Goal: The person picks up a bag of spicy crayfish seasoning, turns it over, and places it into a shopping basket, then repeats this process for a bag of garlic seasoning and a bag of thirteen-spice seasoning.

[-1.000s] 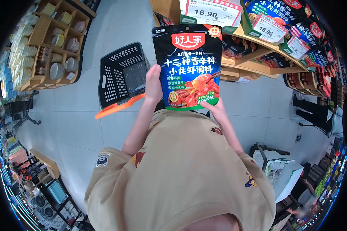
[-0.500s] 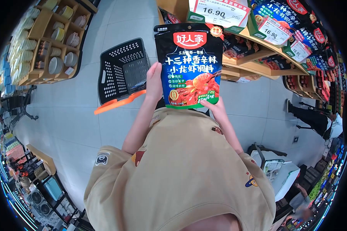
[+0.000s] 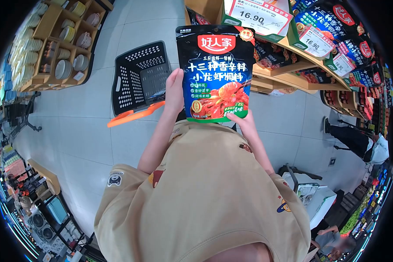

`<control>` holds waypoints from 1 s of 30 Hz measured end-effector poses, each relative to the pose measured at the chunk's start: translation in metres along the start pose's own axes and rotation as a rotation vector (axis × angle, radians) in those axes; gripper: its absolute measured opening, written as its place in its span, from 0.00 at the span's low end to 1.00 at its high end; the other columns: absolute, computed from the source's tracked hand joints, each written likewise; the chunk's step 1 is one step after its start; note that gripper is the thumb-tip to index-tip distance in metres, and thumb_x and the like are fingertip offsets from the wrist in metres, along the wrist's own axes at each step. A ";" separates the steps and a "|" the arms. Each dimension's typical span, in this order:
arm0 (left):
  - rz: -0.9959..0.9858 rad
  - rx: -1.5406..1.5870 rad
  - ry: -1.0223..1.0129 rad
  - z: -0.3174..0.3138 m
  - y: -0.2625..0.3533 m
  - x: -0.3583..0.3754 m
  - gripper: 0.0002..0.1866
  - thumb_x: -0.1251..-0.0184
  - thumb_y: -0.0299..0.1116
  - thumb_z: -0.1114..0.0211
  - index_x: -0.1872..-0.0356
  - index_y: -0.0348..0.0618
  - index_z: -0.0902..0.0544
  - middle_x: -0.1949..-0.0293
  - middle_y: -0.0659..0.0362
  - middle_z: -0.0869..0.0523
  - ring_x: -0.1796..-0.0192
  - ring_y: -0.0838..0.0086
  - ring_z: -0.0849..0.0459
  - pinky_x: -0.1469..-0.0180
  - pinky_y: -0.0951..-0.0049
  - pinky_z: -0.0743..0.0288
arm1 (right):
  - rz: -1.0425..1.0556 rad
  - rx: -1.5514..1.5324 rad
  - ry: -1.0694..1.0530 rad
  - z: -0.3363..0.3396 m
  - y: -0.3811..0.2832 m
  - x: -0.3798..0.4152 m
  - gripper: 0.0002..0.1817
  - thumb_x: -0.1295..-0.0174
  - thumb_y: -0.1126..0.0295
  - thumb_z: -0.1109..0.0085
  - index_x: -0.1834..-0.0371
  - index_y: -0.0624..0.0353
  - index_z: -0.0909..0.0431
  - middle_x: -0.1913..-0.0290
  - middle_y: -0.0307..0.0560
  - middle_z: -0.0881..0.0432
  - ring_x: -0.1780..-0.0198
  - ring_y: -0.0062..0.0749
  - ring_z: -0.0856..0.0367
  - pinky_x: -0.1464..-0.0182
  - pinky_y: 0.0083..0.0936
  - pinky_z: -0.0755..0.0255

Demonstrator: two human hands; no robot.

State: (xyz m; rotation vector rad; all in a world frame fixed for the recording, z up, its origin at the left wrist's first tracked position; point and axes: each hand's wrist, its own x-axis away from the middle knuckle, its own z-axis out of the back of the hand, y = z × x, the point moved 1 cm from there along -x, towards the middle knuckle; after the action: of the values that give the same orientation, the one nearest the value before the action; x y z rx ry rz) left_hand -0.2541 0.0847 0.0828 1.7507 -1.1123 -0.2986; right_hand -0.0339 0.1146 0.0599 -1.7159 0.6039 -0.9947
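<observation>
A black and blue seasoning pouch (image 3: 216,74) with a crayfish picture and a green bottom edge is held upright, its printed front facing me. My left hand (image 3: 175,89) is closed on its left edge; the fingers behind are hidden. At the lower right corner my right hand (image 3: 242,120) grips it, thumb on the front. Just left of the pouch, on the floor, stands a dark shopping basket (image 3: 142,76) with an orange handle (image 3: 135,115). No goods show in the visible part of the basket.
A wooden display shelf (image 3: 284,54) at the upper right holds similar pouches (image 3: 323,22) and price tags (image 3: 258,16). Bowls and cups fill a wooden rack (image 3: 59,52) at the upper left. People are partly visible at the right, one in dark trousers (image 3: 349,137).
The pouch stays in both hands, nearly still. The view has shifted slightly, so the shelf and price tags sit a little farther right.
</observation>
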 end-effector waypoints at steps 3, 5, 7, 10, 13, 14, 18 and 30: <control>-0.016 -0.046 0.033 0.000 -0.003 -0.004 0.11 0.34 0.36 0.54 0.71 0.42 0.28 0.76 0.69 0.27 0.74 0.90 0.29 0.72 0.87 0.35 | 0.008 0.055 0.013 -0.005 -0.009 0.002 0.13 0.52 0.73 0.39 0.64 0.66 0.25 0.66 0.41 0.20 0.65 0.19 0.25 0.62 0.19 0.31; -0.040 -0.082 0.068 0.007 -0.013 -0.016 0.11 0.33 0.37 0.55 0.72 0.43 0.29 0.76 0.69 0.26 0.74 0.89 0.29 0.73 0.87 0.35 | 0.096 0.195 0.047 -0.016 -0.028 0.008 0.15 0.53 0.73 0.39 0.62 0.68 0.26 0.66 0.44 0.20 0.65 0.21 0.24 0.61 0.20 0.31; 0.109 -0.111 0.014 0.015 -0.022 -0.030 0.12 0.33 0.39 0.54 0.61 0.41 0.30 0.68 0.65 0.23 0.66 0.84 0.24 0.62 0.83 0.31 | 0.184 0.333 0.081 -0.030 -0.048 0.016 0.16 0.53 0.74 0.40 0.60 0.69 0.26 0.66 0.47 0.20 0.64 0.23 0.23 0.60 0.21 0.30; 0.091 0.149 -0.031 -0.008 -0.026 -0.038 0.11 0.32 0.37 0.59 0.65 0.43 0.29 0.72 0.66 0.23 0.72 0.84 0.24 0.72 0.82 0.30 | 0.377 0.616 -0.014 -0.047 -0.067 0.027 0.23 0.57 0.75 0.40 0.54 0.66 0.29 0.64 0.55 0.22 0.63 0.39 0.21 0.57 0.26 0.30; 0.280 0.391 -0.419 0.004 -0.043 -0.053 0.11 0.35 0.39 0.55 0.67 0.43 0.29 0.75 0.61 0.27 0.72 0.81 0.28 0.65 0.80 0.32 | 0.435 0.758 -0.189 -0.065 -0.081 0.037 0.26 0.59 0.74 0.38 0.51 0.63 0.30 0.62 0.55 0.23 0.61 0.42 0.23 0.56 0.30 0.30; 0.364 0.637 -0.757 0.001 -0.056 -0.069 0.11 0.36 0.39 0.54 0.68 0.42 0.30 0.75 0.61 0.29 0.72 0.80 0.30 0.64 0.81 0.33 | 0.526 0.716 -0.251 -0.070 -0.081 0.036 0.28 0.60 0.72 0.37 0.50 0.60 0.31 0.62 0.53 0.24 0.60 0.42 0.24 0.56 0.31 0.31; 0.600 1.127 -0.898 -0.039 -0.019 -0.013 0.12 0.40 0.37 0.50 0.65 0.37 0.35 0.75 0.62 0.36 0.69 0.80 0.37 0.62 0.85 0.40 | 0.557 0.682 -0.358 -0.067 -0.073 0.030 0.26 0.59 0.72 0.36 0.52 0.59 0.30 0.60 0.50 0.25 0.59 0.39 0.25 0.56 0.27 0.31; 0.575 1.077 -0.709 -0.035 -0.027 0.001 0.21 0.38 0.44 0.54 0.57 0.33 0.33 0.66 0.56 0.28 0.63 0.73 0.29 0.58 0.77 0.33 | -0.244 -0.214 -0.266 -0.045 -0.029 -0.003 0.26 0.52 0.74 0.40 0.48 0.65 0.38 0.51 0.47 0.29 0.50 0.27 0.30 0.50 0.25 0.35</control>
State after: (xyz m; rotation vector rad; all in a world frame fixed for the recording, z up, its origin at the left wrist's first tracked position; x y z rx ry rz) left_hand -0.2169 0.1067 0.0773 2.1304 -2.5606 0.0996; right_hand -0.0756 0.1041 0.0920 -2.1085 0.3423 -0.8705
